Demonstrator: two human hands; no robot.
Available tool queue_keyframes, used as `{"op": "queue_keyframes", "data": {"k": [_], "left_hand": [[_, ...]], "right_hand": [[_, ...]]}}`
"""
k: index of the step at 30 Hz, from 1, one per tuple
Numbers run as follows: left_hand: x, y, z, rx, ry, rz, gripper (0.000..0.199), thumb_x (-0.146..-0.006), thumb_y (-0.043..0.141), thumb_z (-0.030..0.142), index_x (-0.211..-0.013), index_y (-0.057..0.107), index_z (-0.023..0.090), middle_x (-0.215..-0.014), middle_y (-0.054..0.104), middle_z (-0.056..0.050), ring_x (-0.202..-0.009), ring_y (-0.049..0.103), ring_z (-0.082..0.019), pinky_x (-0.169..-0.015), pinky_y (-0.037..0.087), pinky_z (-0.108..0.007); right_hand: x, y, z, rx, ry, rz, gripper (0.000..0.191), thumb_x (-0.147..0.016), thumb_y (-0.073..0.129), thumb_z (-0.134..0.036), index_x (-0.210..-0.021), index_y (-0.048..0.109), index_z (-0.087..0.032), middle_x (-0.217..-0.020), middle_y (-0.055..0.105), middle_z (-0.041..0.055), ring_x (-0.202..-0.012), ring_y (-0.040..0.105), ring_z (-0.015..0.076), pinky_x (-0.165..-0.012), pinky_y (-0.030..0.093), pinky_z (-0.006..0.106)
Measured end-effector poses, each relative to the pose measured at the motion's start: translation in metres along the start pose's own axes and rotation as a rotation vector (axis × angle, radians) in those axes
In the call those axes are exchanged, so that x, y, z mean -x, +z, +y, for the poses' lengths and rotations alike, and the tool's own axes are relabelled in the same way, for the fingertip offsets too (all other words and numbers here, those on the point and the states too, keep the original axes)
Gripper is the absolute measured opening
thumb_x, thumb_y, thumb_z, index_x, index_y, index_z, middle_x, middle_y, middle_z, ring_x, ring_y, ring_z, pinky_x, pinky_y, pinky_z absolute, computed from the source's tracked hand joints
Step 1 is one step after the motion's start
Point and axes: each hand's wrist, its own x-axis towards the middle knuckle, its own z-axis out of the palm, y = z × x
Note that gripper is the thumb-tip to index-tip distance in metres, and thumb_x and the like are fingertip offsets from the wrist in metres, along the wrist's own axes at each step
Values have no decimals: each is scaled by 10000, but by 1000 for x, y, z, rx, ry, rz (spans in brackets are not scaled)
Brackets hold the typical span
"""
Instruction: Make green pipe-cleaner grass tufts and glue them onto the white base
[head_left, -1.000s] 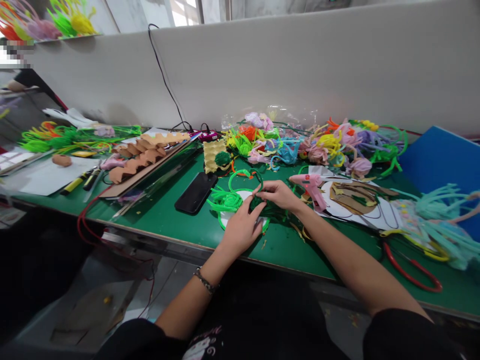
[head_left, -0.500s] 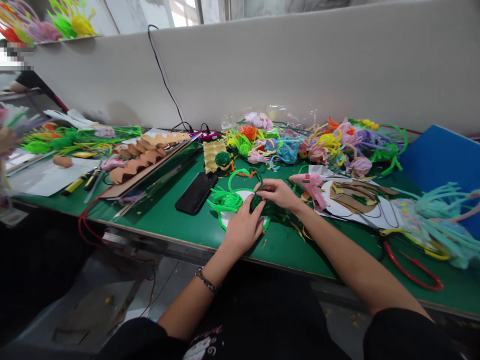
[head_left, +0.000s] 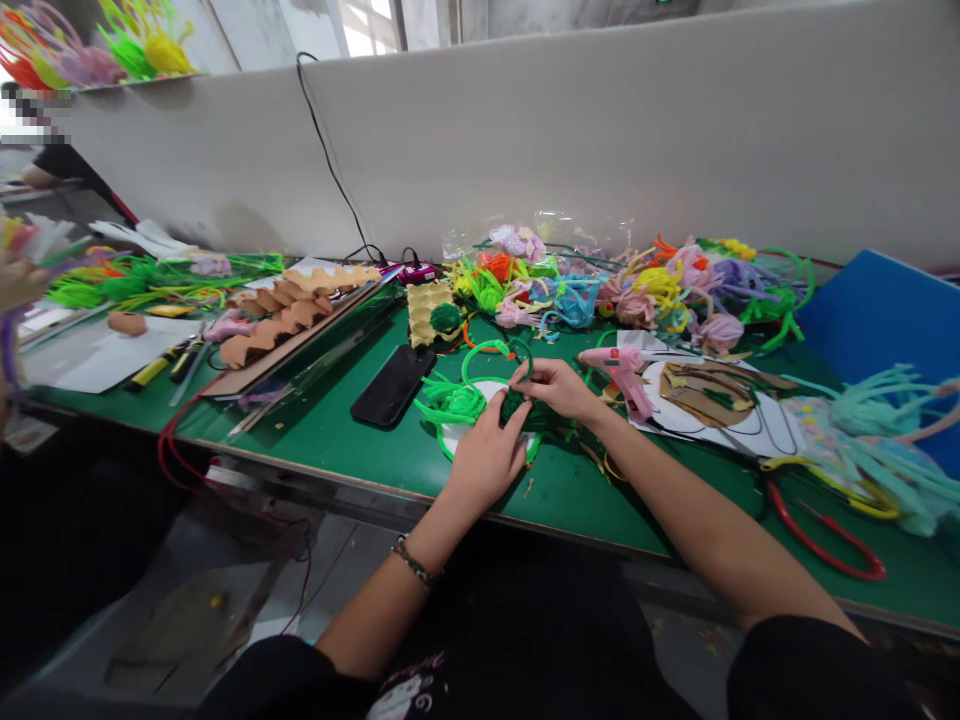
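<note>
My left hand [head_left: 491,447] is closed on a dark green fuzzy bundle [head_left: 514,404], with the wrist near the table's front edge. Just to its right, my right hand [head_left: 556,388] pinches a dark green stem of the same bundle, which loops up above the fingertips. Beneath the hands lies a white disc [head_left: 451,437] with a bright green fuzzy rim. A bright green pipe-cleaner tuft [head_left: 452,400] rests on the disc's left side, beside my left hand. The fingers partly hide the dark green bundle.
A black phone [head_left: 394,386] lies left of the disc. The pink glue gun [head_left: 622,378] is to the right, near red-handled scissors [head_left: 825,540]. Colourful pipe-cleaner bundles [head_left: 660,290] line the back; egg-carton strips [head_left: 289,310] lie left. Another person's hand [head_left: 21,280] shows at far left.
The dark green loop above my right fingertips has shifted slightly right and changed shape. My left hand has barely moved. The other person's hand has come into view at far left.
</note>
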Motion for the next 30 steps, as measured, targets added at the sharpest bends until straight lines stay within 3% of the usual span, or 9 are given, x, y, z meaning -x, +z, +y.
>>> {"op": "queue_keyframes", "data": {"k": [15,30], "left_hand": [[-1,-2,2,-14,-18,-28,450,-815,461,218,-1260,412,170,-1320,361,-201,-1063,534,-266,-739,525,-356],[3,-8,8,-66,-41,-4,416,-826,453,249,-1237,434,187,-1334,352,-183,-949,591,-212,-669,533,-296]], "right_hand": [[3,-1,-13,-29,49,-23,178,-613,614,-286,-720,588,-146,-544,532,-43,-471,489,72,-479,415,213],[3,-7,-15,-105,105,42,331,-675,557,-491,-739,578,-168,-639,558,-9,-507,508,77,-513,451,226]]}}
